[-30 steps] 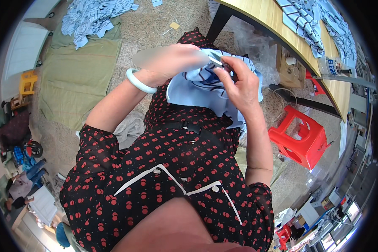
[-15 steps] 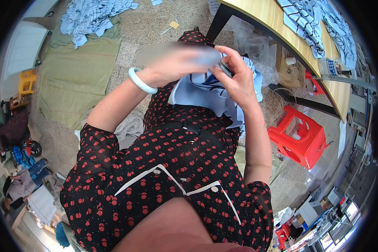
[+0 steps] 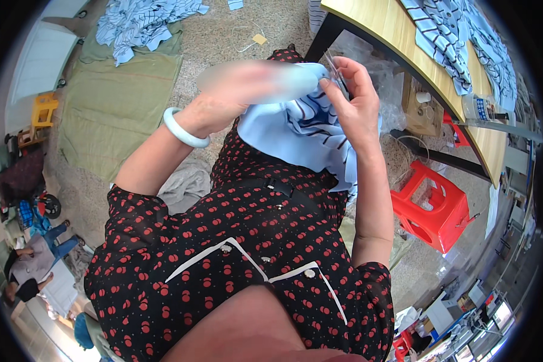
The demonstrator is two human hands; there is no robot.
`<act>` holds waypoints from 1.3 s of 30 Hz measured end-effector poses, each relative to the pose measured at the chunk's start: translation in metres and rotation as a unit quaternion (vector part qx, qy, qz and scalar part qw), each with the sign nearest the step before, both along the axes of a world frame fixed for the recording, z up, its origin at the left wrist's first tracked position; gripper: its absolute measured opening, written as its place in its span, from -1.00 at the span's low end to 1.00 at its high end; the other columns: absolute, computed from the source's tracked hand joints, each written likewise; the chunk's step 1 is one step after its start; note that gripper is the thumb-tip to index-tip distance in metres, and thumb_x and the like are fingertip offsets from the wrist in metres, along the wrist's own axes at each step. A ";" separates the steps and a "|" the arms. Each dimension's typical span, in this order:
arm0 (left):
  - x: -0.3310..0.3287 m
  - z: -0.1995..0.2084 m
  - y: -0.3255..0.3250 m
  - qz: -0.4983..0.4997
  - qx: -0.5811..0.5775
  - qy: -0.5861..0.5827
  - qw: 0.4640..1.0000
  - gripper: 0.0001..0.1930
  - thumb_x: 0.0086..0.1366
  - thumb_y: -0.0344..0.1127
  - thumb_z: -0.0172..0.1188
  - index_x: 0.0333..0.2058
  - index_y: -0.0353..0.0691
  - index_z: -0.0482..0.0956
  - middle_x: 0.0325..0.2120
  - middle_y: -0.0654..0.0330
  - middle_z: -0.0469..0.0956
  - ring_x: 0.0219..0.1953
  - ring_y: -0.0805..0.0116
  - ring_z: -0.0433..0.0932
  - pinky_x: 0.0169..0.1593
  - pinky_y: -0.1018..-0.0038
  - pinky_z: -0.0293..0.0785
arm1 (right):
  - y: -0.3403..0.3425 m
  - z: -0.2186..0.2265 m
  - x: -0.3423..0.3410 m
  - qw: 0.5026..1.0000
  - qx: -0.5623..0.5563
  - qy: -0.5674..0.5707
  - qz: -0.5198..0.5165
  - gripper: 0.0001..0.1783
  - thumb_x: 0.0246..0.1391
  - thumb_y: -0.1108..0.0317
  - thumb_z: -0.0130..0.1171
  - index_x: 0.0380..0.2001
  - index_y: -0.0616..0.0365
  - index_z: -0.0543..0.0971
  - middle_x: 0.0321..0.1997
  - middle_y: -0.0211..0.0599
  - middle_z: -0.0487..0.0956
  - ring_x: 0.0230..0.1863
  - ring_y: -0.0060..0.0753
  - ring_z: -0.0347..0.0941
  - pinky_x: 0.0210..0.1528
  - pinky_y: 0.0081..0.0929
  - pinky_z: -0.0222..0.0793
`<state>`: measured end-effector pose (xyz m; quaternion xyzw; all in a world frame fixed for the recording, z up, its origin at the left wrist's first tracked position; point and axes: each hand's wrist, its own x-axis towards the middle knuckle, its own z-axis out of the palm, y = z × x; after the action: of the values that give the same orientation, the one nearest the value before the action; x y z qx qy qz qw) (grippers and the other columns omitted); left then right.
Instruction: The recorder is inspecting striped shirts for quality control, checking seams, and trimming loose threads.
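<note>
A light blue garment with dark stripes (image 3: 271, 128) hangs from my hands over my lap. My left hand (image 3: 223, 99), with a pale green bangle on its wrist, grips the garment's upper edge; a blur covers most of its fingers. Close beside it on the right, my right hand (image 3: 357, 102) is closed round slim metal thread snips (image 3: 340, 77), their pointed end sticking up past the fingers. The right thumb tip touches the cloth edge.
A wooden-topped table (image 3: 398, 39) with striped garments (image 3: 443, 48) stands at the right. Below it is a red plastic stool (image 3: 431, 208). Garments (image 3: 142, 27) lie on a green floor cloth (image 3: 117, 108) at far left. Grey cloth (image 3: 187, 187) lies by my lap. Another person (image 3: 33, 265) sits at lower left.
My right hand has moved slightly right, and the snips now point upward from it. My left hand has shifted a little left and down. More of the garment's edge shows between the hands.
</note>
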<state>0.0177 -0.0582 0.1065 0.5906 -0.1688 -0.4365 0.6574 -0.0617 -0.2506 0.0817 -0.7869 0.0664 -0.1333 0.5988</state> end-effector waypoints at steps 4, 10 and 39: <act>0.001 -0.005 -0.004 0.031 0.005 0.018 0.999 -0.82 0.19 -0.33 0.00 -0.30 -0.31 0.44 -0.43 0.32 0.47 -0.40 0.65 0.40 -0.31 0.69 0.34 | 0.005 0.004 -0.008 0.970 -0.204 -0.093 -0.091 -0.66 -0.12 0.40 0.18 -0.21 0.22 0.41 -0.36 -0.30 0.46 -0.36 -0.55 0.37 -0.31 -0.62 0.29; 0.002 -0.008 -0.007 0.000 -0.013 0.036 0.999 -0.83 0.18 -0.32 0.03 -0.30 -0.27 0.44 -0.41 0.35 0.46 -0.37 0.67 0.40 -0.27 0.71 0.33 | 0.018 0.006 -0.013 0.974 -0.207 -0.086 0.019 -0.70 -0.17 0.41 0.20 -0.28 0.20 0.46 -0.44 -0.30 0.47 -0.47 -0.48 0.39 -0.46 -0.62 0.29; 0.070 -0.014 0.011 0.238 0.054 -0.668 0.703 -0.74 0.00 -0.66 0.01 -0.30 -0.28 0.46 -0.48 0.11 0.47 -0.48 0.25 0.46 -0.38 0.47 0.37 | -0.127 -0.019 -0.015 0.925 -0.322 -0.049 -0.195 -0.69 -0.15 0.35 0.20 -0.25 0.17 0.51 -0.33 -0.29 0.53 -0.37 -0.49 0.43 -0.28 -0.58 0.33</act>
<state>0.0877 -0.0471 0.0925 0.7826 -0.3932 0.2350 0.4215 -0.0766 -0.3777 0.0624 -0.9015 0.1425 -0.2999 0.2776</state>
